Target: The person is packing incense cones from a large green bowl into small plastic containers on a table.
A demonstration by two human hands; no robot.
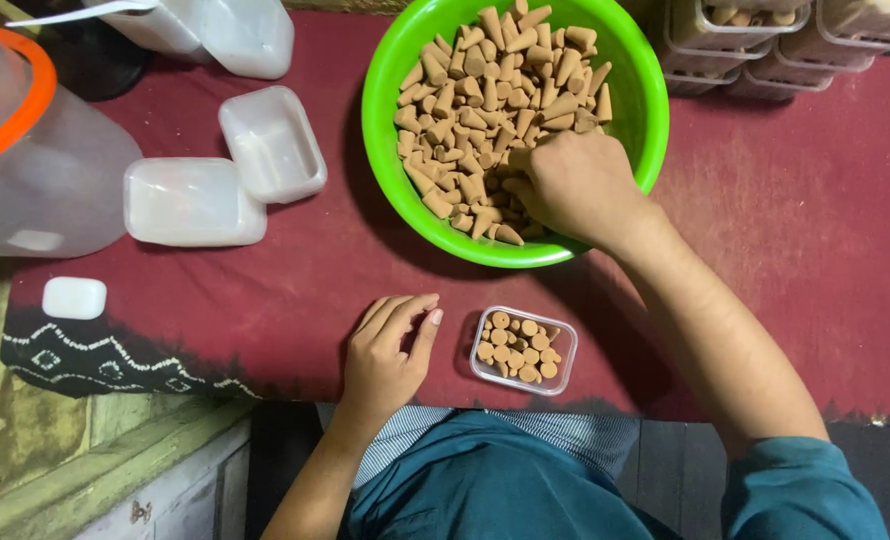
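A bright green bowl (645,110) full of tan cone-shaped pieces (495,90) sits on the dark red cloth. My right hand (575,185) reaches into the bowl's near side, fingers curled among the cones; what it grips is hidden. A small clear plastic box (565,370), packed with upright cones, stands near the cloth's front edge. My left hand (390,350) rests on the cloth just left of that box, fingers loosely together and holding nothing.
Two empty translucent boxes (195,200) (273,145) lie at left, beside a large plastic jug with an orange handle (25,150). A small white lid (73,298) lies near the cloth's left edge. Stacked filled clear boxes (765,50) stand at the back right.
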